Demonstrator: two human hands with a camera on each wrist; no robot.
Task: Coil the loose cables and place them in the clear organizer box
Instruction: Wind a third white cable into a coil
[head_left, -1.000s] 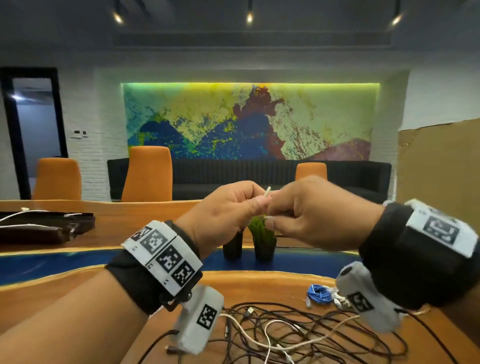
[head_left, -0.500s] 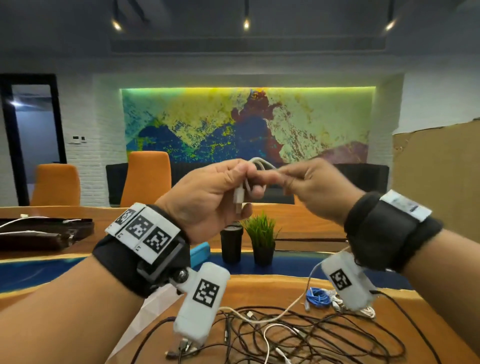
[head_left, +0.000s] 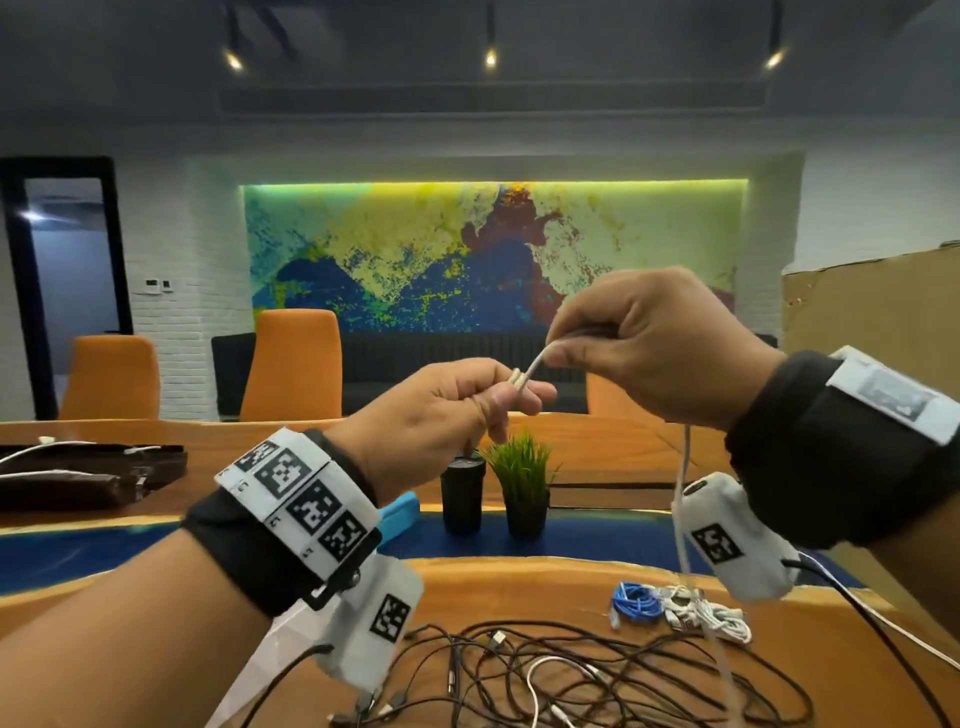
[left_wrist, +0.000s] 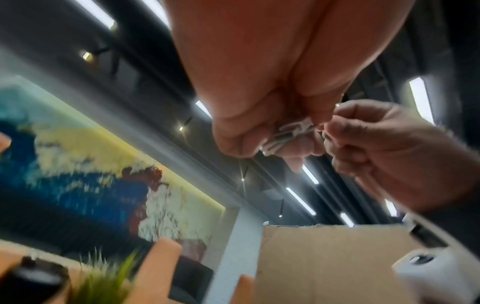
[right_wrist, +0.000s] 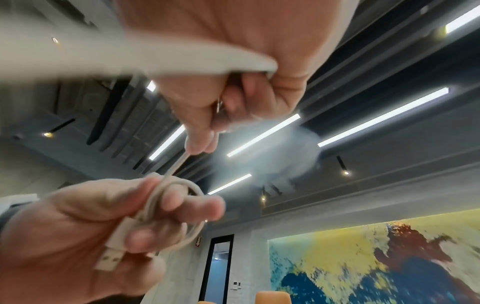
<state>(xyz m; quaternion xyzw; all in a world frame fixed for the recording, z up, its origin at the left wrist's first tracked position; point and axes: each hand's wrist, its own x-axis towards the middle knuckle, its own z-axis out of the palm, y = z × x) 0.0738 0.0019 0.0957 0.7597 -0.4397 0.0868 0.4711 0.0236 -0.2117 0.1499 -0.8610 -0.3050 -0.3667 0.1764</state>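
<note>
A white USB cable (head_left: 535, 364) is held up in front of me, between both hands. My left hand (head_left: 498, 395) has small loops of it wound round its fingers, with the USB plug (right_wrist: 109, 257) sticking out below. My right hand (head_left: 561, 343) pinches the cable just beyond the loops, up and to the right. The slack (head_left: 685, 499) hangs down from the right hand to the table. In the left wrist view the white coil (left_wrist: 288, 135) sits between the fingertips. A tangle of loose black and white cables (head_left: 561, 680) lies on the wooden table (head_left: 519, 587) below. The clear box is not in view.
A coiled blue cable (head_left: 636, 603) and a coiled white cable (head_left: 706, 616) lie at the right of the table. A black cup (head_left: 462, 491) and a small green plant (head_left: 524, 483) stand further back. A cardboard panel (head_left: 872, 312) rises at the right.
The hands have drawn apart: my right hand has risen up and to the right, drawing the cable taut, while the left has dropped a little with the loops on its fingers.
</note>
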